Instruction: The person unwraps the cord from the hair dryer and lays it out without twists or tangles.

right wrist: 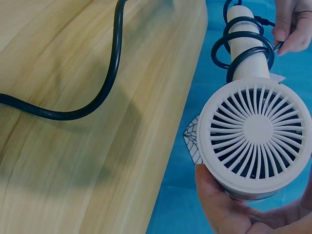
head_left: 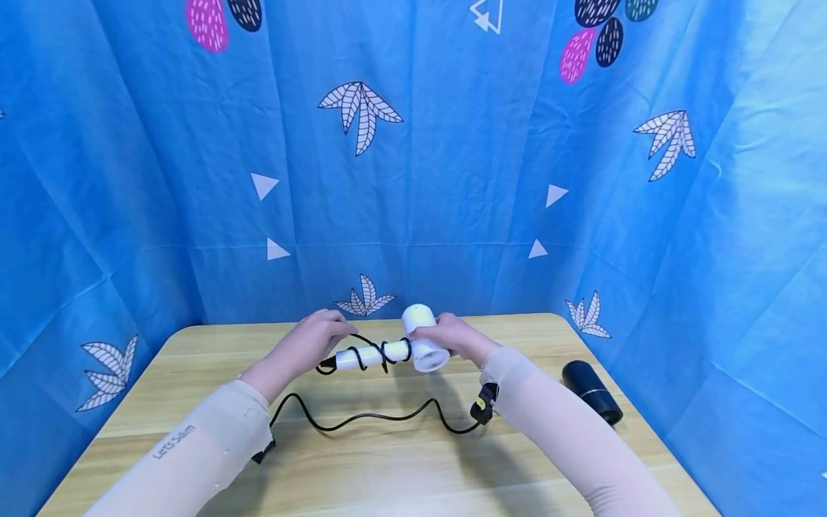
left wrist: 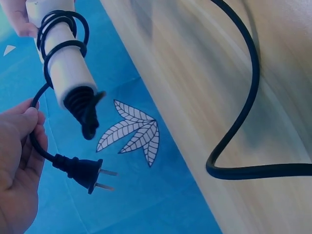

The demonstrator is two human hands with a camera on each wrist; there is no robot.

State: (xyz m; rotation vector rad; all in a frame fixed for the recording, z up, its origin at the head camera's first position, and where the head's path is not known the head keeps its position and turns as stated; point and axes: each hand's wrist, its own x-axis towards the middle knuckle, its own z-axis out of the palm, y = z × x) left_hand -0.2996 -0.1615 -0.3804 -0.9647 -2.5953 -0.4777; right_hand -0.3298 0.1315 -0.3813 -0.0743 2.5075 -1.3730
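Observation:
A white hair dryer (head_left: 420, 321) is held above the table's far part, its handle pointing left. My right hand (head_left: 452, 336) grips the dryer's head; in the right wrist view its round vented grille (right wrist: 257, 129) faces the camera, with fingers and thumb around the body below. Several loops of black power cord (left wrist: 65, 46) wind around the handle. With thumb and fingers, my left hand (left wrist: 19, 156) pinches the cord close to its two-pin plug (left wrist: 84, 171), which hangs free beside the handle's ribbed end.
Below the dryer, a black cable (head_left: 362, 416) runs between the two wrist cameras over the wooden table (head_left: 362, 474). A black cylinder (head_left: 591, 391) lies near the right edge. Blue patterned cloth (head_left: 413, 194) hangs behind and at both sides.

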